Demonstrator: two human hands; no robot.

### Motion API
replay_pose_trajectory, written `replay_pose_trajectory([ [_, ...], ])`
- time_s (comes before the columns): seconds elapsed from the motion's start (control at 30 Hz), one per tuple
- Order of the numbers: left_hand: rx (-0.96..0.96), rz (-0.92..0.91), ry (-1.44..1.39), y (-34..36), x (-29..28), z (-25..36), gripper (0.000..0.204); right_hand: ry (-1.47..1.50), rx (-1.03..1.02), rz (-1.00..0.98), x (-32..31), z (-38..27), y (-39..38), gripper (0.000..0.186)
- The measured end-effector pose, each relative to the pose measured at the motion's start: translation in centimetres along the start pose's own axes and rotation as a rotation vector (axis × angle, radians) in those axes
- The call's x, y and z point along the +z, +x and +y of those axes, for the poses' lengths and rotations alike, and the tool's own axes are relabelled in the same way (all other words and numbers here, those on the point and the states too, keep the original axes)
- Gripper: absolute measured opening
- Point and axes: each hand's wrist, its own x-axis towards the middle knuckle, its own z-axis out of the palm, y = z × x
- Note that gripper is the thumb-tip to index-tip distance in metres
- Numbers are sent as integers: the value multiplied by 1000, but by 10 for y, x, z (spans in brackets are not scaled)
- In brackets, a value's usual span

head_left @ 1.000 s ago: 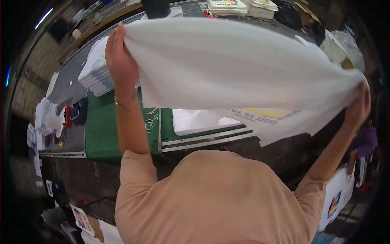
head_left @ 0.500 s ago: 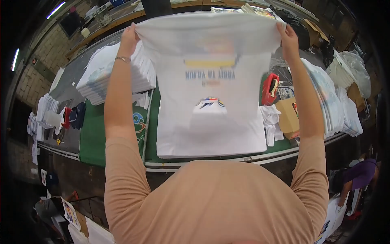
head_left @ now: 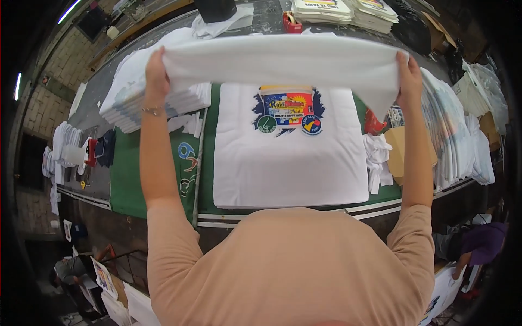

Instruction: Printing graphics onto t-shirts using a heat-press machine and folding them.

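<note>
A long dark table (head_left: 266,26) curves across the view, with green sheeting (head_left: 130,187) laid over its near part and pale metal strips along its front edge. On the green lies a flat white printed garment (head_left: 288,174), a colourful bucket design near its upper part. To its left rises a folded white stack (head_left: 136,98); to its right sit crumpled white strips (head_left: 377,157), a cardboard box (head_left: 408,155) and another white stack (head_left: 443,136). Above the garment, toward the table's far side, a white cloth (head_left: 283,61) is stretched sideways in the air, the left hand (head_left: 157,76) clamped on one end and the right hand (head_left: 410,81) clamped on the other. A brick wall (head_left: 70,70) and a lit tube (head_left: 18,84) stand off to the left. At lower right, a person in purple (head_left: 486,244) bends over white fabric; at lower left another person (head_left: 73,269) stoops, too dim to make out well. The cloth covers the garment's top edge and part of a red tool (head_left: 374,122); whether the cloth bears a print cannot be told. A black container (head_left: 215,10) is cut off by the upper edge, and the fisheye's dark rim swallows the corners.
</note>
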Motion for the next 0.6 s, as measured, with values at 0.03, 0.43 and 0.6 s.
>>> replay_pose_trajectory([
  [0.03,-25,39,79,-14,-8,-17,22,-118,105,37,-5,12,-11,34],
  [0.43,-457,110,428,-169,-88,-232,34,-234,591,-25,-88,173,-154,36],
  [0.6,-194,-26,491,-141,-93,-246,31,-329,467,-151,-85,193,-125,32],
])
